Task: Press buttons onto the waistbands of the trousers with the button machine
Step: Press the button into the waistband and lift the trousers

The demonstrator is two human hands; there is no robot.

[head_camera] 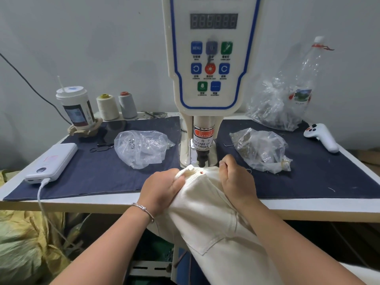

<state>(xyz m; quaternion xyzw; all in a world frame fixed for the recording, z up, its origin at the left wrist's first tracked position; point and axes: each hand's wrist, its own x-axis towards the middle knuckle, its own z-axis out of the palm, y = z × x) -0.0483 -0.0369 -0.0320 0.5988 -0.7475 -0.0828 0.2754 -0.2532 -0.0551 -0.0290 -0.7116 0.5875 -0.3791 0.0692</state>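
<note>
Cream trousers (pixel 207 214) hang over the table's front edge, their waistband end lying just below the black press head (pixel 202 158) of the white button machine (pixel 209 64). A small red laser dot (pixel 201 172) shows on the waistband. My left hand (pixel 164 189) grips the waistband's left side, fingers curled into the fabric. On the right side, my right hand (pixel 236 177) holds the waistband with its fingers curled on the cloth. Both hands lie close to the press head.
Two dark blue mats (pixel 92 173) cover the white table (pixel 72 204). On the left stand a button bag (pixel 141 148), a power bank (pixel 52 163), a cup (pixel 77 106) and two thread cones (pixel 116 106). More bags (pixel 261 150), a plastic bottle (pixel 304 79) and a white controller (pixel 322 136) lie right.
</note>
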